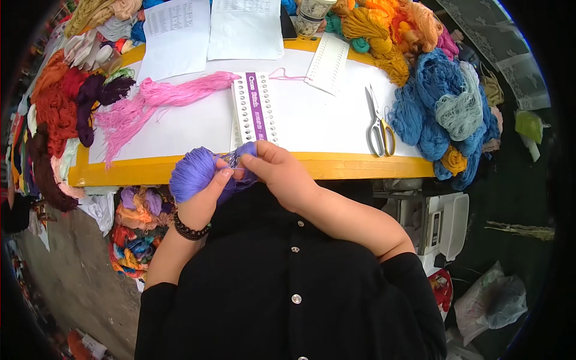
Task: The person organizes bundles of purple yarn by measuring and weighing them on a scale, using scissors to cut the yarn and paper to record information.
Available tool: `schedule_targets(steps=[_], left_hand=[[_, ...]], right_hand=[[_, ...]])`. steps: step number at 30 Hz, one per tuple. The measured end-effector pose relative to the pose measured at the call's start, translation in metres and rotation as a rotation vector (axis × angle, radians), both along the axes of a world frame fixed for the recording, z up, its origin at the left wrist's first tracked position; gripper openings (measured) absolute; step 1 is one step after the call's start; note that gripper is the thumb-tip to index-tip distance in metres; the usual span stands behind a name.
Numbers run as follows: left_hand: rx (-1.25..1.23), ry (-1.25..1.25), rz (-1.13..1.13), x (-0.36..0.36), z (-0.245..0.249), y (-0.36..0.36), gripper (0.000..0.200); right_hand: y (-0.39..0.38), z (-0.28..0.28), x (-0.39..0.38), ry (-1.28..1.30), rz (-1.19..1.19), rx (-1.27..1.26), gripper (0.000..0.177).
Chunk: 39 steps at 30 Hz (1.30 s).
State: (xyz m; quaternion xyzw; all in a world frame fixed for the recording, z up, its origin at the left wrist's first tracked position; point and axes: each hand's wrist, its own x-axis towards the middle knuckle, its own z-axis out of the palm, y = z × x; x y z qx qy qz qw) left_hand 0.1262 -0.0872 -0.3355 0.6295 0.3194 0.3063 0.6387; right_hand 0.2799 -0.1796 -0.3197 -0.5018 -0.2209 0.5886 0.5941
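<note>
A skein of purple thread (191, 171) is held in front of my chest, at the near edge of the table. My left hand (207, 195) is closed around the lower side of its bundle, thumb and finger pinching at the strands. With bent fingers, my right hand (282, 174) grips the skein's right end. Just beyond my hands lies a "Cross Stitch" thread card (255, 111) with holes down both sides. Pink thread (168, 99) stretches left from its top. A smaller white holed card (327, 63) lies farther right, a pink strand running towards it.
Scissors (378, 129) lie on the right of the yellow-edged table (360, 167). Blue thread skeins (435, 90) are heaped at the right edge, orange ones (372, 30) at the back and red ones (57, 93) at the left. Printed sheets (246, 30) and a cup (312, 18) stand behind.
</note>
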Motion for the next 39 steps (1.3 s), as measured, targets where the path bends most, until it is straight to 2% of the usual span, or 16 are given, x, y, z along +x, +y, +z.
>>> schedule_targets(steps=[4,7,9,10,12,14,16,18,19,21,24,28,32,36,38,39], left_hand=[[-0.060,-0.041,-0.014,-0.003,-0.005,0.003,0.011],[-0.143,-0.048,0.007,-0.002,-0.002,0.003,0.011],[-0.370,-0.142,-0.112,-0.020,-0.003,0.018,0.017],[-0.502,-0.284,-0.217,-0.029,0.009,0.028,0.024],[-0.992,-0.710,-0.144,-0.062,0.023,0.050,0.020],[-0.978,-1.047,-0.383,-0.106,0.018,0.088,0.018],[-0.952,-1.251,-0.140,-0.158,0.007,0.112,0.016],[-0.825,-1.108,0.203,-0.218,-0.012,0.137,0.016],[-0.825,-1.108,0.203,-0.238,-0.021,0.147,0.016],[-0.711,-0.914,0.692,-0.272,-0.041,0.165,0.016],[-0.705,-0.929,0.659,-0.326,-0.079,0.194,0.015],[-0.586,-0.870,1.026,-0.356,-0.093,0.213,0.013],[-0.507,-0.807,1.107,-0.417,-0.112,0.234,0.019],[-0.312,-0.583,1.060,-0.381,-0.089,0.208,0.033],[-0.334,-0.580,0.958,-0.373,-0.084,0.201,0.037],[-0.242,-0.438,1.044,-0.401,-0.095,0.213,0.034]], right_hand=[[-0.001,0.006,-0.003,-0.064,0.050,0.003,0.016],[-0.003,0.013,0.003,-0.421,0.256,-0.061,0.021],[-0.002,0.023,0.013,-0.285,0.203,-0.008,0.018],[-0.003,0.033,0.020,-0.145,0.148,0.042,0.015],[-0.016,0.071,0.036,-0.199,0.107,-0.002,0.014],[-0.035,0.093,0.056,-0.325,0.039,0.024,0.014],[-0.052,0.106,0.074,-0.434,-0.154,0.045,0.014],[-0.071,0.096,0.118,-0.409,-0.302,0.056,0.015],[-0.075,0.094,0.136,-0.397,-0.387,0.077,0.013],[-0.092,0.086,0.183,-0.204,-0.394,0.105,0.011],[-0.108,0.082,0.221,-0.251,-0.487,0.081,0.007],[-0.135,0.077,0.289,-0.380,-0.652,-0.029,0.014],[-0.173,0.077,0.354,-0.466,-0.897,-0.057,0.013],[-0.193,0.081,0.390,-0.979,-1.098,-0.265,0.024],[-0.182,0.086,0.379,-1.354,-1.157,-0.336,0.025],[-0.183,0.086,0.387,-1.649,-1.181,-0.462,0.027]])
